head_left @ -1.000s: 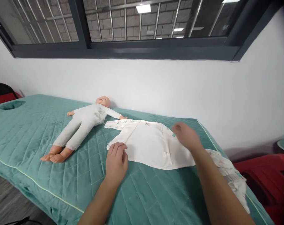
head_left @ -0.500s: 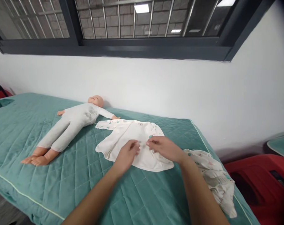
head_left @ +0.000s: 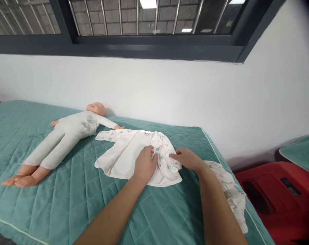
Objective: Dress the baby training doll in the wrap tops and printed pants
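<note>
A small white baby top [head_left: 126, 153] with a printed sleeve at its left lies spread on the green quilted bed. My left hand [head_left: 146, 164] rests on the middle of the top, thumb and fingers apart, beside the printed right sleeve. At the right edge of that sleeve, my right hand [head_left: 186, 158] pinches the printed fabric between thumb and fingers. A baby doll [head_left: 75, 126] in pale clothing lies on its back to the left, one hand close to the top's left sleeve.
Crumpled printed baby clothing [head_left: 231, 190] lies near the right edge of the green bed cover [head_left: 72, 197]. Past that edge stands a red plastic object [head_left: 279, 194]. A white wall and barred window are behind.
My right hand has moved right to the sleeve's outer edge, and my left hand has come onto the garment's middle. More printed sleeve shows between them. The view has shifted slightly right.
</note>
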### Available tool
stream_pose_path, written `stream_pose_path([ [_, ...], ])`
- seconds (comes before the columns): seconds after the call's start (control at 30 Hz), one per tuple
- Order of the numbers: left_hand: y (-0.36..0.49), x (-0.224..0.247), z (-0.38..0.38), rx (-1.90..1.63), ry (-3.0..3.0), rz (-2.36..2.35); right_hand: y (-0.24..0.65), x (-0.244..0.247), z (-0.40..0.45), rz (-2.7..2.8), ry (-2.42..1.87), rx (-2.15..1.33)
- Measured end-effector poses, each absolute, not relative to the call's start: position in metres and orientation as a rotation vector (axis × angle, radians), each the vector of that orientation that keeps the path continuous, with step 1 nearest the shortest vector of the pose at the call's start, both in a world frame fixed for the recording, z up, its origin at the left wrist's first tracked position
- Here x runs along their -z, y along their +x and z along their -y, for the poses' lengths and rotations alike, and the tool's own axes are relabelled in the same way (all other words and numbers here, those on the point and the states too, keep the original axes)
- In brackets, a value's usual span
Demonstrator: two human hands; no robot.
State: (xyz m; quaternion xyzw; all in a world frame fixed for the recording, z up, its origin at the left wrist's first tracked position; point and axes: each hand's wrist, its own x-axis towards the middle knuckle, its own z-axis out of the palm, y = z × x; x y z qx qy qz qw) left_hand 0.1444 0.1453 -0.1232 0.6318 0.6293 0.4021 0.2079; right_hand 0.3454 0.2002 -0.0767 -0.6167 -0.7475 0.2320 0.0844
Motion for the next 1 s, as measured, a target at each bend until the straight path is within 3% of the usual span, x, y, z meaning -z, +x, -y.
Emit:
stream_pose_path([
  [0.3,0.140,0.119,-0.144,-0.974,1.940,-1.744,0.380,0.076,-0.212,1.551,-2.149,-0.196],
  [0.7,0.135,0.118,-0.144,-0.971,1.889,-1.633,0.413,0.080,-0.206,1.726,-2.457,-0.459],
  [1.0,0.135,0.113,-0.141,-0.968,1.860,-1.614,0.407,0.082,-0.203,1.524,-2.292,-0.172],
])
